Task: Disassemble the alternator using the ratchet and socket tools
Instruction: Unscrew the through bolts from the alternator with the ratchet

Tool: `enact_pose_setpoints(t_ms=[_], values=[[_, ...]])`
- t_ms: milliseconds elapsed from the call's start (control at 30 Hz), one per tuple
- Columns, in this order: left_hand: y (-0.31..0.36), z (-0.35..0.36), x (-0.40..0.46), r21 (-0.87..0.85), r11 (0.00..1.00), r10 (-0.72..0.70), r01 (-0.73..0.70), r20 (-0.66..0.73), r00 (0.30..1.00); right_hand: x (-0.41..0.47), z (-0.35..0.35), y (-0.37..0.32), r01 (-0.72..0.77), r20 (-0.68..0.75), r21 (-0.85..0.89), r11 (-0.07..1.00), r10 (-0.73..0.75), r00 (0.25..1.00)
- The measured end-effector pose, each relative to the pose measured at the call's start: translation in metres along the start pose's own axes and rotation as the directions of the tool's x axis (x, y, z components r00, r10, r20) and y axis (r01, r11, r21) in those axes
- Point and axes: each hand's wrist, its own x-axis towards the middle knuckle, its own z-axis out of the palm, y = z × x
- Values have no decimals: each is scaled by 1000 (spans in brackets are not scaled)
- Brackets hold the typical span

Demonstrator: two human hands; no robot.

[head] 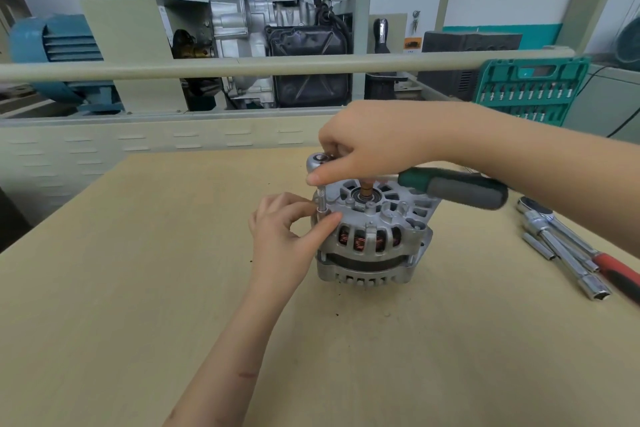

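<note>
The alternator (372, 239) stands mid-tabletop (138, 270). The right hand (374, 142) grips the ratchet (320, 163) head, fingers curled round it; its green handle points right. The left hand (284, 236) pinches the socket (322, 199) at the alternator's left edge. Spare tools (568, 250) lie well right.

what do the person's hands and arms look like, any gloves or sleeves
Both hands are bare: no gloves, rings or watch show on the left hand or the right hand. Both forearms are uncovered as far as the frame reaches, so no sleeve is visible. The left forearm bears a short reddish mark, like a scratch.
</note>
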Motion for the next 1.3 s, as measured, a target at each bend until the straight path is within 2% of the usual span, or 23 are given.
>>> enact_pose_setpoints(t_ms=[100,200,400,467,533,667,733,867,933,1000,1133,1233,1300], values=[[-1,-4,2,-113,993,-26,36,84,996,-1,-3,0,30,5,1,1000,-30,1000],[-3,-10,4,-200,976,-50,83,167,985,-5,-8,4,55,68,61,997,-59,996],[-2,-6,7,-123,990,-63,74,89,994,-3,-1,4,-14,15,43,999,14,1000],[-2,-5,6,-116,991,-62,69,62,996,-1,0,1,18,-6,9,1000,-18,1000],[-2,-7,6,-139,988,-60,71,86,995,0,-2,1,41,-6,-11,999,-41,999],[-3,-11,7,-168,982,-53,90,212,976,-4,-10,3,95,66,103,990,-102,993],[-4,-10,7,-149,986,-51,80,190,980,-6,-10,1,96,70,102,990,-104,992],[-4,-5,6,-81,995,-51,56,65,997,-2,-6,-2,-28,22,-19,999,28,999],[-4,-3,5,-85,995,-56,59,36,998,-1,-2,-4,-30,-7,-34,999,30,1000],[-4,-4,5,-111,992,-55,60,53,997,0,-2,-3,-9,9,-11,1000,9,1000],[-4,-9,6,-199,973,-84,119,176,981,-3,-9,1,26,75,25,999,-27,997],[-3,-9,6,-149,984,-71,93,148,986,-6,-9,3,62,72,46,997,-65,995],[-1,-8,6,-120,990,-65,79,111,992,-5,-6,3,35,23,25,999,-36,999]])
